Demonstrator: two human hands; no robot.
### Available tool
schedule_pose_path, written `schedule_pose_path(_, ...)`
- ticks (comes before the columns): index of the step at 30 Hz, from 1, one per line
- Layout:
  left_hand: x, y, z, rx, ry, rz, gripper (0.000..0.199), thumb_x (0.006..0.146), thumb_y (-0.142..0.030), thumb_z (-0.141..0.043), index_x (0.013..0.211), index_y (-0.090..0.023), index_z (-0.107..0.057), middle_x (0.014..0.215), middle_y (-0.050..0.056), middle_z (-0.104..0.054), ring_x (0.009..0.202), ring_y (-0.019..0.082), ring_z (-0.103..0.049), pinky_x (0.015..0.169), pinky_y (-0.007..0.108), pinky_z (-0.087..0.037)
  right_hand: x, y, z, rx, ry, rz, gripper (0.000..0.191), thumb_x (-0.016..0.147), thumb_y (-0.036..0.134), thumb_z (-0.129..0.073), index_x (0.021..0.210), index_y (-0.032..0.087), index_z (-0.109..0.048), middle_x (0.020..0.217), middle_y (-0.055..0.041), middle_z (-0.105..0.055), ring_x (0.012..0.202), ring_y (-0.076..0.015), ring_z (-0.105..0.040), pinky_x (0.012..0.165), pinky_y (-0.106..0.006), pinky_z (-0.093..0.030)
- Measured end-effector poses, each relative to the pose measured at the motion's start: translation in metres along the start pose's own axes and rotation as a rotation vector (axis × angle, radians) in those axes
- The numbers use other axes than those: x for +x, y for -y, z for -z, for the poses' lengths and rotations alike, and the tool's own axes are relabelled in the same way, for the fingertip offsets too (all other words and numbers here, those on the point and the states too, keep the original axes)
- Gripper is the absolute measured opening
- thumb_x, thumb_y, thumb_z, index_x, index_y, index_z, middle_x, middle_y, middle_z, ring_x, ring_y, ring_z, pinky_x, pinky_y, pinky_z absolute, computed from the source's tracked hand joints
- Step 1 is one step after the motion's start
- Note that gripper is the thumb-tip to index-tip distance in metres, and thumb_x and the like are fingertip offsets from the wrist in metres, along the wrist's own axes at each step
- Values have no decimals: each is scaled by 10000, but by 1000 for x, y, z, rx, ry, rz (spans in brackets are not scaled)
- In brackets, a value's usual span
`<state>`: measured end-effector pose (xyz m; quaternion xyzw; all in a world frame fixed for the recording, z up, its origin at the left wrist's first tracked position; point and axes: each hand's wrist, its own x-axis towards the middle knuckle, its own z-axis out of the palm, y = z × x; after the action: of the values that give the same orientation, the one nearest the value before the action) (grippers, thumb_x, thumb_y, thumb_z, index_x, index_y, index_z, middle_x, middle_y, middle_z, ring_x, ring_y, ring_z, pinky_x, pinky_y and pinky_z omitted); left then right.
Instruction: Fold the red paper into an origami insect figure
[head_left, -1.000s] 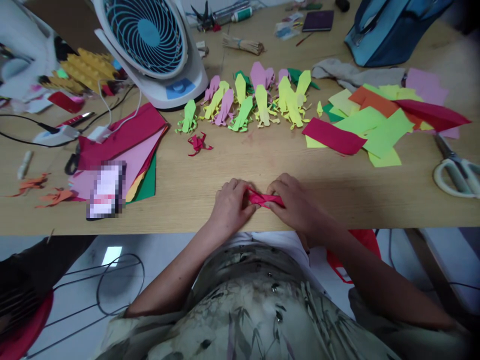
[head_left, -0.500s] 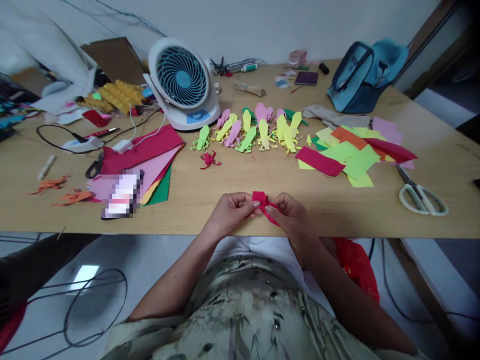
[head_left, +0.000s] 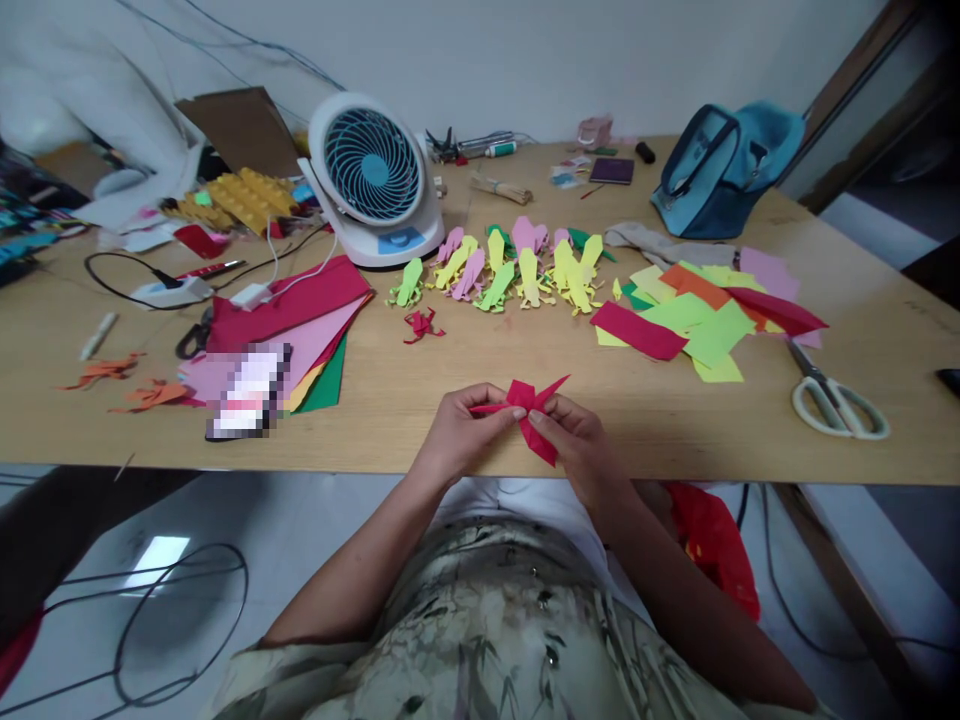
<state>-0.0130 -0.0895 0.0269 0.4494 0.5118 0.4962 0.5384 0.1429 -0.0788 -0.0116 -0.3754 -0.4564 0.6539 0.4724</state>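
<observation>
Close to the table's front edge, a red folded paper figure [head_left: 541, 440] is held between both hands. Two thin pointed strips stick out of it, one to the left and one up to the right. My left hand [head_left: 466, 425] pinches its left side between thumb and fingers. On its right side, my right hand [head_left: 577, 437] presses with the thumb on top, fingers partly hidden behind the paper. Beyond the hands lies a small red paper figure with thin legs [head_left: 421, 326], below a row of yellow, green and pink folded paper figures [head_left: 528, 275].
Coloured paper pieces [head_left: 697, 315] and scissors [head_left: 840, 400] lie at the right. On the left are larger paper sheets [head_left: 300, 300], a phone [head_left: 251, 390] and orange paper figures [head_left: 154, 395]. A fan [head_left: 375, 180] and a blue bag [head_left: 727, 170] stand farther back.
The red paper has opened out between my fingers: the two pointed strips now spread sideways and its lower part shows. Both hands stay at nearly the same place. The view has shifted slightly.
</observation>
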Motion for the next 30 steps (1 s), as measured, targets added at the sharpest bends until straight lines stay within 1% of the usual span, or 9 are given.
schedule_pose_path(4, -5, 8, -10, -126, -147, 76, 387, 531, -418, -904, 663, -141, -668, 582, -29, -577, 508, 59, -422, 490, 188, -319, -3, -5, -7, 65, -14, 46, 258, 846, 418, -708, 729, 216, -600, 661, 36, -518, 611, -111, -407, 585, -255, -318)
schedule_pose_path(7, -8, 15, -15, -194, -185, 57, 383, 543, -413, -902, 679, -148, -662, 552, -49, -533, 483, 48, -375, 462, 181, -272, -5, -9, -11, 99, -33, 66, 242, 857, 408, -693, 734, 221, -602, 699, 31, -550, 641, -120, -437, 616, -258, -345)
schedule_pose_path(12, -4, 20, -14, -194, -176, 21, 344, 588, -395, -878, 652, -149, -646, 523, -59, -492, 475, 48, -356, 457, 183, -252, -3, -12, -10, -23, -62, 104, 257, 898, 410, -640, 737, 219, -583, 661, 44, -506, 601, -114, -417, 572, -250, -334)
schedule_pose_path(14, -2, 19, -13, -172, -184, 3, 341, 595, -398, -871, 644, -151, -642, 523, -56, -505, 470, 50, -370, 460, 187, -259, -2, -11, -9, -89, -81, 141, 212, 890, 402, -650, 792, 226, -587, 672, 47, -525, 597, -114, -446, 560, -243, -351)
schedule_pose_path(17, -1, 16, -13, -138, -185, -35, 342, 602, -407, -865, 624, -153, -637, 531, -49, -530, 477, 53, -395, 473, 193, -278, 1, -11, -7, -124, -60, 177, 200, 842, 389, -709, 906, 237, -596, 791, 20, -627, 717, -140, -575, 652, -253, -443)
schedule_pose_path(19, -1, 14, -13, -119, -170, -39, 344, 593, -411, -869, 621, -152, -644, 536, -47, -541, 485, 52, -394, 481, 195, -280, 2, -12, -5, -147, -51, 172, 215, 832, 409, -720, 896, 238, -608, 818, 4, -655, 769, -159, -605, 703, -272, -468)
schedule_pose_path(24, 1, 14, -10, -121, -113, 19, 391, 559, -446, -890, 633, -148, -647, 528, -56, -504, 491, 50, -363, 485, 202, -260, 3, -9, 1, -122, -61, 101, 306, 830, 512, -702, 747, 226, -630, 694, 6, -613, 640, -141, -519, 607, -276, -420)
schedule_pose_path(27, 6, 13, -7, -104, -79, -4, 403, 573, -458, -888, 645, -149, -638, 520, -61, -484, 490, 51, -366, 485, 203, -260, 6, -2, 1, -76, -66, 59, 365, 754, 564, -756, 712, 222, -637, 665, 7, -605, 610, -131, -481, 580, -271, -402)
schedule_pose_path(30, 12, 11, -4, -92, -24, -24, 410, 584, -458, -890, 661, -153, -626, 545, -51, -523, 505, 58, -418, 506, 200, -315, 10, 4, 1, -24, -35, 9, 397, 710, 590, -781, 713, 217, -646, 664, 7, -604, 609, -127, -477, 581, -268, -396)
